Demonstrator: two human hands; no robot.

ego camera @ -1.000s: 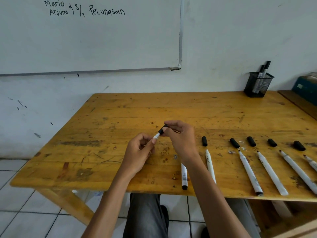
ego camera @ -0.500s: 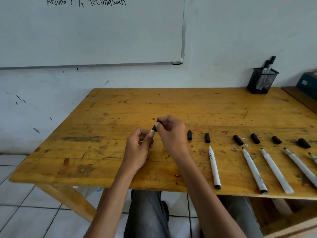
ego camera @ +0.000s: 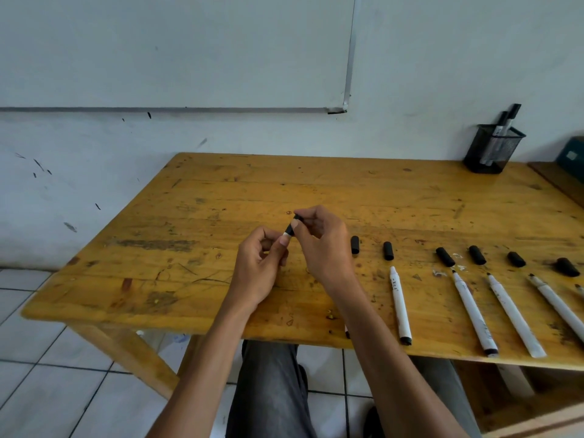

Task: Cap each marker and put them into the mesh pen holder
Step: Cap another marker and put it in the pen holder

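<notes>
My left hand (ego camera: 259, 267) grips a white marker whose body is mostly hidden in the fist. My right hand (ego camera: 322, 245) pinches a black cap (ego camera: 293, 225) seated on that marker's tip, above the wooden table (ego camera: 221, 197). To the right lie several uncapped white markers (ego camera: 400, 306) in a row, with several loose black caps (ego camera: 388, 250) just beyond their tips. The black mesh pen holder (ego camera: 493, 150) stands at the far right corner by the wall with two capped markers in it.
A whiteboard (ego camera: 177, 49) hangs on the wall behind the table. A teal box (ego camera: 570, 156) sits on a second surface at the far right. My legs in grey trousers (ego camera: 268, 390) are under the table's near edge, above tiled floor.
The cap has gone down over the marker tip; only a sliver of white shows between my hands now. Both hands drew closer together. The camera tilted downward.
</notes>
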